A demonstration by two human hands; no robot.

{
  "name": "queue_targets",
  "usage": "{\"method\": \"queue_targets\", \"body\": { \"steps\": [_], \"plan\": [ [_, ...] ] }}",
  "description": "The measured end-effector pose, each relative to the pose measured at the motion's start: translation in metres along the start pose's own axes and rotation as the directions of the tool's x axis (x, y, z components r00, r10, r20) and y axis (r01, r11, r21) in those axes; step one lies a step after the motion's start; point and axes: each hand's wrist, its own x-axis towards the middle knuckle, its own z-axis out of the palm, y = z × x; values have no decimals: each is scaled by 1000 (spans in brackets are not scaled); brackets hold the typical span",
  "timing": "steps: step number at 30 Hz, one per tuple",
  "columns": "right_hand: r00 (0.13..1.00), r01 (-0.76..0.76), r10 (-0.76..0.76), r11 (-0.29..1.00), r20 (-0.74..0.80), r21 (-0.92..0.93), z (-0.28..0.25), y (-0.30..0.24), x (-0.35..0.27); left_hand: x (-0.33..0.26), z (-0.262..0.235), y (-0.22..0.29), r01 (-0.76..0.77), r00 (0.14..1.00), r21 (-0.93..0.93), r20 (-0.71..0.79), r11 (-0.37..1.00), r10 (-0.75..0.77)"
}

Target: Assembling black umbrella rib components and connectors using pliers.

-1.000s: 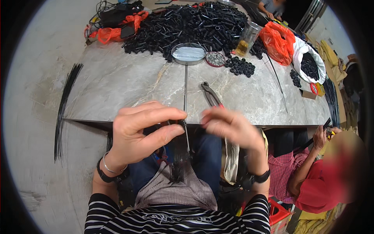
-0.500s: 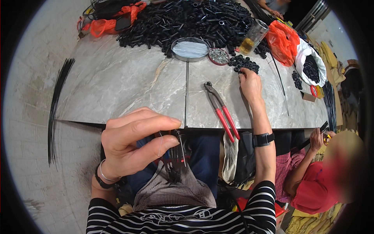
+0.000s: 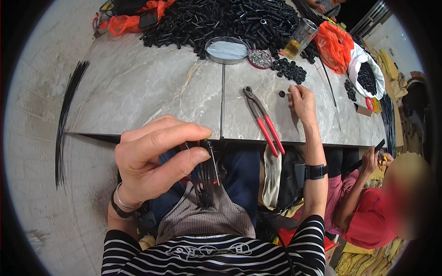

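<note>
My left hand is raised in front of the table's near edge, thumb and fingertips pinched together. Between them is a black piece with a thin metal pin, and a fine wire loop hangs by the thumb. Below it, black strands show over my apron. On the table, my right hand has its fingers curled together; whatever they hold is hidden. A single small black ring-like part lies just left of its fingertips, with a pile of similar parts beyond.
Red-handled pincers lie left of my right hand. Farther back are a round tin of thin white rods, a red dish of small metal bits, a glass jar and a black tube heap. A co-worker sits at right.
My right hand has drawn back from the pile of black parts toward me, and one small part now lies apart beside it. My left hand keeps its pinch.
</note>
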Motion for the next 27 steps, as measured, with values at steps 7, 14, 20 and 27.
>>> {"method": "queue_targets", "body": {
  "steps": [7, 14, 20, 27],
  "plan": [
    [931, 365, -352, 896, 95, -253, -3, -2, -18, -3, 3, 8, -18, 1000, 51, -10, 999, 19],
    [920, 384, -387, 852, 67, -356, 2, -1, -26, -8, 4, 12, -68, 998, 55, -14, 996, 69],
    [944, 329, -319, 875, 88, -354, -1, -2, -30, -9, 3, 15, -48, 999, 59, -15, 997, 49],
    [947, 320, -314, 907, 65, -275, -6, -4, -27, -10, -1, 15, -80, 997, 57, -6, 995, 81]
  ]
}}
